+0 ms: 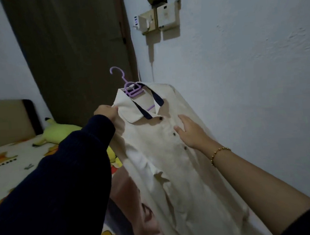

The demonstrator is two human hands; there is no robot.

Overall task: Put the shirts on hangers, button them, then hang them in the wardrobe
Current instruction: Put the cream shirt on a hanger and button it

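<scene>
Shirt (158, 153), cream, hung on purple hanger (130, 88), held up before wall (239, 74); shoulder gripped by left hand (106, 111); right hand (190, 131) laid flat, fingers straight, beside buttons.

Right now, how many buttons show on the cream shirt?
3 dark buttons on the cream shirt: top button under the collar, middle button at the right hand's thumb, lower button beside its palm. Others may hide lower down.
</scene>
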